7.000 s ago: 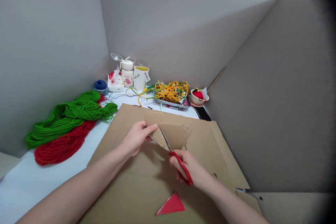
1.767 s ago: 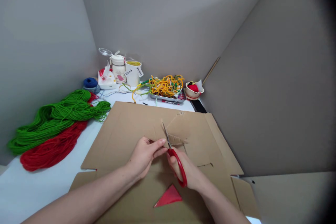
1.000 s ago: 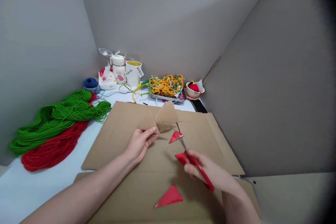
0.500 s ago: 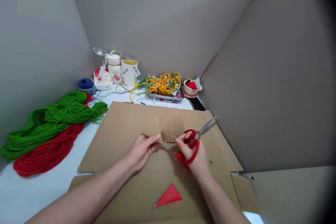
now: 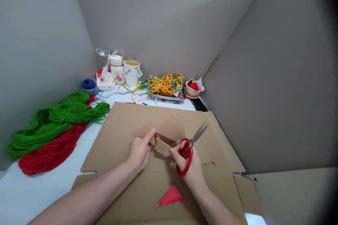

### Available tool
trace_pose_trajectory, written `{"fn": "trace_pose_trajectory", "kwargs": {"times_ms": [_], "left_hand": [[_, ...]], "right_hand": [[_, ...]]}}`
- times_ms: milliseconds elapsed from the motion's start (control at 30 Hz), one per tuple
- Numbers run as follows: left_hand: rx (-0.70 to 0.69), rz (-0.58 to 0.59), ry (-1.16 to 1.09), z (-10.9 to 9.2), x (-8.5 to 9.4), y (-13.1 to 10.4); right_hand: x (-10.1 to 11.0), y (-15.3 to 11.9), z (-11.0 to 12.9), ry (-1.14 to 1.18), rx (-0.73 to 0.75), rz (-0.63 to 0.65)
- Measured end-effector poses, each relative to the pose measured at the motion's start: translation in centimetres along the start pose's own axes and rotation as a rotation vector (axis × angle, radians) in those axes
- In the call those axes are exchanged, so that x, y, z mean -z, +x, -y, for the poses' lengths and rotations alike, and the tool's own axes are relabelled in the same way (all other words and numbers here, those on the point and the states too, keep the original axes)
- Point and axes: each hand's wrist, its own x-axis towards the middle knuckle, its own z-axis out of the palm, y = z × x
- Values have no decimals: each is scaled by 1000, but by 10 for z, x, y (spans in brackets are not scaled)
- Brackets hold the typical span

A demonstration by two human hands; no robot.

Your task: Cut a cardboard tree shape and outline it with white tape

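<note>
Between my two hands is a small folded cardboard piece (image 5: 163, 145), brown on the side facing me, with some red at its far edge. My left hand (image 5: 141, 149) pinches its left end between thumb and fingers. Its right end is pinched by my right hand (image 5: 186, 158), which also carries red-handled scissors (image 5: 188, 144) looped over the fingers. The blades point up and to the right, slightly apart. Below, a red triangle (image 5: 171, 196) lies on the large flattened cardboard (image 5: 118, 123).
Green yarn (image 5: 52, 116) and red yarn (image 5: 52, 151) lie at the left. Along the back stand a blue yarn ball (image 5: 88, 84), a tissue box (image 5: 105, 81), a lidded jar (image 5: 116, 72), a white cup (image 5: 131, 75), a tray (image 5: 169, 98) of yarn scraps and a bowl (image 5: 194, 92).
The held cardboard piece has turned and come slightly nearer, showing a different side. My right hand and the scissors have shifted left and down, and the view has moved slightly.
</note>
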Motion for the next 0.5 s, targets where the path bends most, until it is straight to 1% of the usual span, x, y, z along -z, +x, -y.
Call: {"fn": "trace_pose_trajectory", "kwargs": {"times_ms": [33, 67, 133, 233, 300, 333, 400, 500], "left_hand": [[-45, -40, -1, -7, 1, 5], [-107, -46, -40, -15, 2, 11], [-168, -35, -97, -31, 5, 22], [-105, 15, -80, -45, 9, 32], [-36, 52, -30, -48, 12, 33], [-8, 69, -5, -48, 14, 33], [37, 110, 53, -48, 16, 31], [102, 203, 196, -44, 19, 27]], "right_hand": [[1, -2, -1, -1, -8, -10], [3, -5, -3, -5, -17, -7], [9, -8, -3, -26, -30, 44], [20, -7, -2, -152, -44, 173], [28, -2, 1, -235, -61, 196], [32, 1, 3, -240, -76, 179], [38, 10, 6, -177, -104, 122], [43, 22, 11, -27, -73, 42]]}}
